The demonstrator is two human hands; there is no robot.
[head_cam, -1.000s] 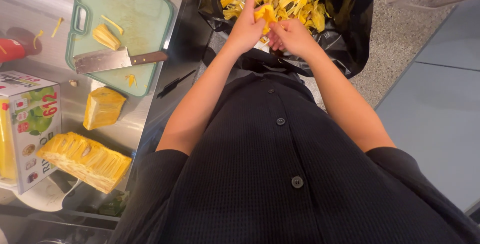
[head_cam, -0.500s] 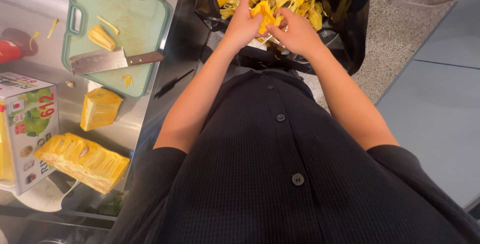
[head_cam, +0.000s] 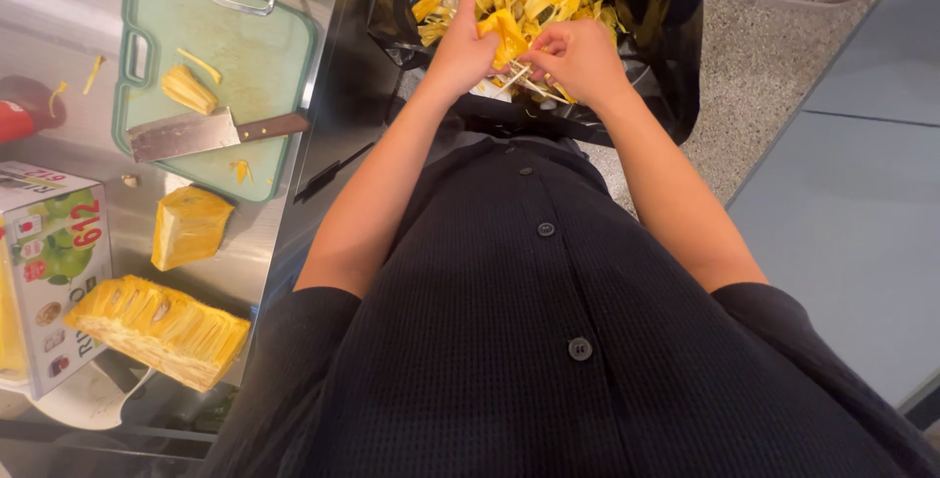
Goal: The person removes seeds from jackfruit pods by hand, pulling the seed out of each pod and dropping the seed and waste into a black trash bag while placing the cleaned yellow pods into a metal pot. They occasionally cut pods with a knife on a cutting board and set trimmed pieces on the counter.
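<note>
My left hand point(head_cam: 458, 47) grips a yellow fruit pod point(head_cam: 506, 31) right above the black bin bag point(head_cam: 666, 67), fingers closed around it. My right hand point(head_cam: 581, 59) pinches pale stringy fibres point(head_cam: 521, 76) hanging off that pod, thumb and fingers narrowed on them, though I can't quite see the grip. Left of the bag, 1 cleaver point(head_cam: 201, 132) lies on the green cutting board point(head_cam: 255, 57), with 2 jackfruit chunks point(head_cam: 162, 329) nearer me.

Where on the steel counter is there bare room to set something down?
Bare steel counter lies left of the green cutting board. A narrow strip runs along its right edge. Crowded: cleaver on the board, jackfruit chunks and carton below.
</note>
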